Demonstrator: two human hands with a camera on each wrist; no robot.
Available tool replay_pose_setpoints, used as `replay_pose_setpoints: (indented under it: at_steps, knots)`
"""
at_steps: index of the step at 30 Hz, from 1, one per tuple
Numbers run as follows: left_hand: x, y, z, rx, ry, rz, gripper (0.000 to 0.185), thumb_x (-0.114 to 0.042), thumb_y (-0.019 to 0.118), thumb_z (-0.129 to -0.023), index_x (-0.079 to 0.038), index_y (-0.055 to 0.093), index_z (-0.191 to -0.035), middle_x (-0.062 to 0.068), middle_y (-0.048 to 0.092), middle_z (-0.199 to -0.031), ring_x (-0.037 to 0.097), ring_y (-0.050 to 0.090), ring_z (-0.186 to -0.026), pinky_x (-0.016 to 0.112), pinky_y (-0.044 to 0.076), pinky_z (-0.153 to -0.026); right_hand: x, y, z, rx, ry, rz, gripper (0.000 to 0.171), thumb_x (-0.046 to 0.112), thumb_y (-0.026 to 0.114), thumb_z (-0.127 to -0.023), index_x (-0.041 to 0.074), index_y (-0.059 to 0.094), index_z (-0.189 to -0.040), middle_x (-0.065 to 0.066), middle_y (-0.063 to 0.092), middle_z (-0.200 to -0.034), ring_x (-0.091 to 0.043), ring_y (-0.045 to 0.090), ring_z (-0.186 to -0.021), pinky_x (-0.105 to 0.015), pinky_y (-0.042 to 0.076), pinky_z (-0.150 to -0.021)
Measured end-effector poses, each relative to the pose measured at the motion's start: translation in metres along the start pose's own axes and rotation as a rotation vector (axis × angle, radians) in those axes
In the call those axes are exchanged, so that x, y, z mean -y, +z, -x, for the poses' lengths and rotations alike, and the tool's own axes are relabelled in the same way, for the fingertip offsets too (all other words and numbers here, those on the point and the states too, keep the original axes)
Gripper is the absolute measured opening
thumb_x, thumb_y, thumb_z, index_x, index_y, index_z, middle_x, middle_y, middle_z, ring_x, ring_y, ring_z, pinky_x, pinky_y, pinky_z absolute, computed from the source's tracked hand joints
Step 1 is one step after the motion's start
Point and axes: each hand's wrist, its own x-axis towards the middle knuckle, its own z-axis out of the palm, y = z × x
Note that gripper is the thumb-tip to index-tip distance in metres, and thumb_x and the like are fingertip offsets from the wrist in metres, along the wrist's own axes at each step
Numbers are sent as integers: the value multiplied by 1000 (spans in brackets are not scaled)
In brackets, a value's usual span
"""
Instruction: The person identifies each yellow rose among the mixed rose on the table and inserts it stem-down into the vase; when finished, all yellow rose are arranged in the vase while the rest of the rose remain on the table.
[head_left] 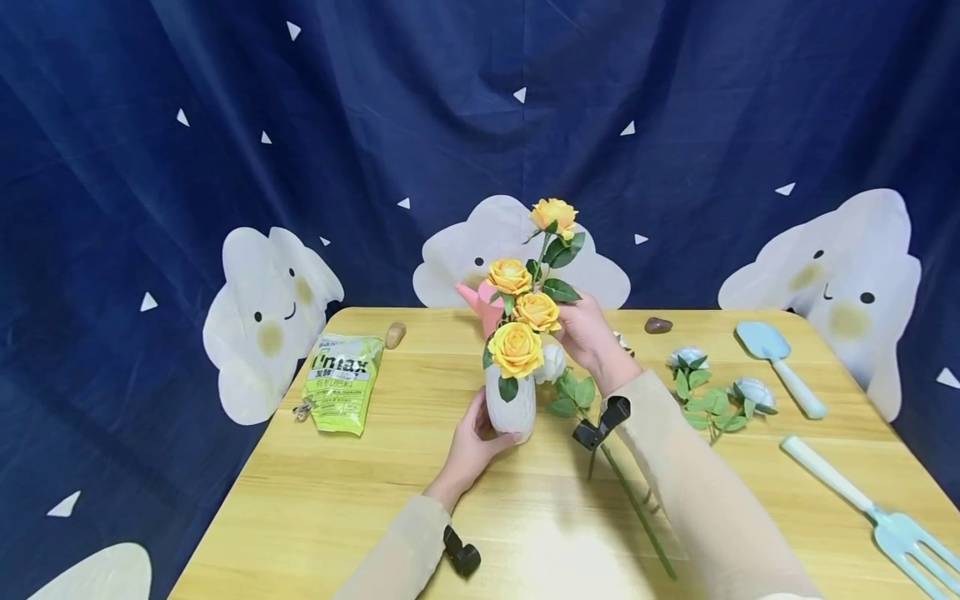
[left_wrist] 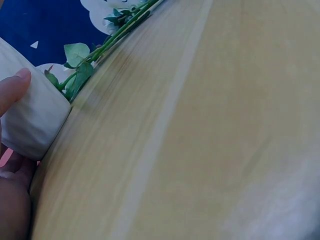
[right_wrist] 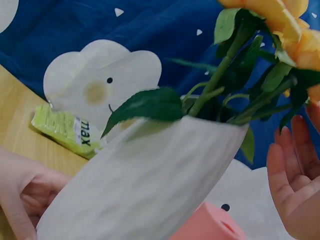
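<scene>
The left hand (head_left: 472, 442) is gripping the white vase (head_left: 511, 406) near the middle of the bench (head_left: 337, 500), while the right hand (head_left: 588, 333), fingers apart, is touching the yellow roses (head_left: 517, 321), so a strong push could be tipping the vase.

Staged craft corner: cloud-print backdrop (head_left: 480, 125), wooden table (head_left: 375, 500)
</scene>
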Motion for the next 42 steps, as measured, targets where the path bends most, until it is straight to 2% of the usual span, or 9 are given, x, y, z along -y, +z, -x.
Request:
replay_pose_setpoints:
  at_steps: [3, 6, 9, 13, 16, 26, 37, 42]
  knots:
    - [0, 1, 0, 8, 11, 3, 83, -5, 77, -75, -14, 31, -143, 6, 43, -140, 22, 39, -128, 39, 31, -105, -5, -6, 1, 16, 18, 26, 23, -5, 46, -92, 11, 60, -101, -2, 58, -104, -12, 58, -93, -27, 50, -80]
    - [0, 1, 0, 11, 11, 4, 83, -5, 77, -75, -15, 32, -143, 5, 43, -140, 21, 39, -129, 38, 31, -105, -10, -16, 3, 20, 24, 31, 31, -10, 42, -91, 14, 62, -98, -3, 58, -104, -14, 61, -90, -31, 52, -79]
    - [-1, 1, -1, 10, -2, 6, 83, -5, 77, -75, -16, 31, -143, 3, 43, -141, 19, 39, -129, 38, 31, -105, -12, -26, 5, 29, 15, 10, 31, -7, 46, -92, 15, 66, -92, -2, 58, -100, -15, 63, -83, -32, 53, -75]
    - [-2, 1, -1, 13, -9, 5, 83, -5, 77, -75, -16, 30, -144, 3, 42, -141, 19, 38, -129, 38, 31, -105, -11, -40, 11, 59, -8, -15, 15, 8, 57, -92, 16, 70, -91, 0, 58, -95, -14, 60, -83, -32, 53, -72]
    - [-3, 2, -2, 18, -1, -2, 84, -5, 77, -75, -15, 30, -144, 4, 41, -142, 20, 38, -129, 39, 31, -105, -9, -49, 17, 77, -28, -34, 10, 10, 62, -89, 14, 70, -93, -1, 61, -93, -15, 61, -81, -31, 53, -72]
    - [-5, 3, -2, 12, -14, -8, 84, -4, 77, -75, -14, 29, -144, 4, 40, -143, 18, 37, -130, 38, 31, -105, -5, -77, 38, 148, -82, -80, 16, 1, 54, -93, 7, 68, -99, -7, 67, -89, -19, 64, -78, -30, 54, -71]
    - [-4, 4, 0, 9, -11, -9, 84, -4, 77, -75, -14, 30, -144, 5, 41, -142, 18, 38, -129, 38, 32, -105, -13, -102, 66, 218, -115, -113, 23, -4, 45, -95, 1, 66, -104, -10, 67, -92, -21, 65, -80, -31, 54, -72]
    - [-5, 4, 0, 10, -7, -4, 84, -3, 77, -75, -13, 30, -144, 6, 41, -141, 18, 38, -129, 38, 32, -105, -18, -113, 80, 177, -106, -85, 24, -3, 45, -95, 2, 67, -105, -9, 66, -91, -21, 65, -80, -31, 54, -72]
